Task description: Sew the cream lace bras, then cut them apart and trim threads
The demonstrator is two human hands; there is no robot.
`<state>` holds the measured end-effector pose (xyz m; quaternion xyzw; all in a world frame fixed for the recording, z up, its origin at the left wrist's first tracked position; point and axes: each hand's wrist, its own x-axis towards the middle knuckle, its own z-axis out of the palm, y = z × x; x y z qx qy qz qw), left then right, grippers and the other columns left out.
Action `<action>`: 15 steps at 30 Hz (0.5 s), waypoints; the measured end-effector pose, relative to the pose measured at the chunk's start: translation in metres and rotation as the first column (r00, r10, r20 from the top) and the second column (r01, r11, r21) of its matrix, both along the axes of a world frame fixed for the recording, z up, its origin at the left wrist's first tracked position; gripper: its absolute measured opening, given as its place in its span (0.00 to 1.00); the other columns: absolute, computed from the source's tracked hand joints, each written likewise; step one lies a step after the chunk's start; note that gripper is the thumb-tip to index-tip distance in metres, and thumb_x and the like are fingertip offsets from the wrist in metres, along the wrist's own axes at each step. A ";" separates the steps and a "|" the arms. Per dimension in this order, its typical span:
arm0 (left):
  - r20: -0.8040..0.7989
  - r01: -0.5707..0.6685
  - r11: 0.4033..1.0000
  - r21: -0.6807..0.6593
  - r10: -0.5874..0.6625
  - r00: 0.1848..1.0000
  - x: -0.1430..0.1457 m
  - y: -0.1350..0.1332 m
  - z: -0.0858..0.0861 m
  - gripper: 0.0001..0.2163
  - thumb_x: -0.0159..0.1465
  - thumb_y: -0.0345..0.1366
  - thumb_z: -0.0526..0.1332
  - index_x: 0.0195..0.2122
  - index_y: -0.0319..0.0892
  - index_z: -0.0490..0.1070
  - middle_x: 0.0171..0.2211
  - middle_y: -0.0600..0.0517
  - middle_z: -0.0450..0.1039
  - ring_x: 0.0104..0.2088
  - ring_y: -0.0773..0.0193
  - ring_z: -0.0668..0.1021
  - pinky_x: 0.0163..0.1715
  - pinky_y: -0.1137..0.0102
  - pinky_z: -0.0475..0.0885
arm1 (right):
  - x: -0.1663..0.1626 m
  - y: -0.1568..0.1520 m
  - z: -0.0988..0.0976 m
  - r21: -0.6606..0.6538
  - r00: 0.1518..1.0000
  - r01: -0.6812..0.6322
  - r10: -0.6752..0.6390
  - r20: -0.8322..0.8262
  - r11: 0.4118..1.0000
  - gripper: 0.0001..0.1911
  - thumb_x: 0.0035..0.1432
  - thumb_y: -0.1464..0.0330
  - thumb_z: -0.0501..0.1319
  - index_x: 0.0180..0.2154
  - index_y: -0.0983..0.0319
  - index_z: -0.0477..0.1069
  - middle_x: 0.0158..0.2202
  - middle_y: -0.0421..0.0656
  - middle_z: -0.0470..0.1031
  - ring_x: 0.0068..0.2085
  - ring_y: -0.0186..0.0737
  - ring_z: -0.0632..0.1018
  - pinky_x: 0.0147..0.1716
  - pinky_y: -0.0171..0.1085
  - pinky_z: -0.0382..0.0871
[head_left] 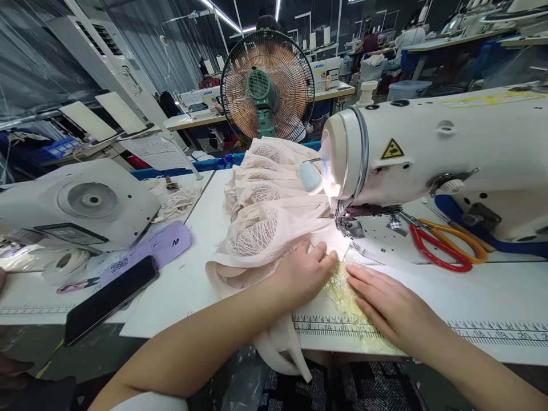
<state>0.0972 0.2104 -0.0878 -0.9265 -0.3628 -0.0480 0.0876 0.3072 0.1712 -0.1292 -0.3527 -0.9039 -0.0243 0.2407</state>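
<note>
My left hand (302, 273) lies on pale pink lace fabric (257, 234) just in front of the sewing machine's presser foot (347, 224), fingers curled and pressing the cloth down. My right hand (387, 302) rests flat, fingers stretched out, on a yellowish lace strip (342, 297) on the white table (471, 291). The pink fabric trails back from the needle in a chain of several lace-cupped pieces. The white sewing machine (449, 148) stands over the work, its lamp lit.
Red- and orange-handled scissors (445, 245) lie on the machine bed at right. A black phone (109, 297) and a purple card (154, 248) lie at left beside another white machine (77, 202). A standing fan (268, 85) faces me behind the table. A ruler strip (492, 330) runs along the front edge.
</note>
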 end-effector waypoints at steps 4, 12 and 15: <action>0.029 0.016 0.998 -0.069 -0.014 0.999 -0.004 0.004 -0.004 0.17 0.65 0.41 0.53 0.53 0.42 0.64 0.51 0.42 0.65 0.50 0.50 0.70 0.49 0.56 0.68 | 0.000 -0.001 -0.001 -0.006 1.000 0.011 -0.011 -0.003 1.000 0.17 0.64 0.71 0.47 0.49 0.68 0.68 0.53 0.51 0.71 0.54 0.47 0.71 0.47 0.49 0.74; 0.025 0.073 0.996 -0.059 -0.071 0.997 -0.008 0.016 -0.001 0.16 0.65 0.41 0.51 0.51 0.42 0.67 0.51 0.44 0.66 0.49 0.54 0.71 0.55 0.57 0.63 | 0.000 0.000 -0.001 -0.054 1.000 0.018 -0.019 -0.018 0.998 0.17 0.64 0.70 0.47 0.50 0.67 0.68 0.53 0.51 0.70 0.55 0.47 0.70 0.49 0.48 0.72; 0.003 0.071 0.995 -0.072 -0.071 0.997 -0.009 0.023 0.004 0.16 0.66 0.41 0.51 0.51 0.42 0.68 0.51 0.44 0.66 0.49 0.55 0.71 0.55 0.58 0.63 | 0.000 0.000 0.000 -0.076 0.999 0.020 -0.022 -0.028 0.997 0.17 0.64 0.70 0.47 0.49 0.66 0.69 0.53 0.50 0.71 0.54 0.47 0.71 0.50 0.48 0.72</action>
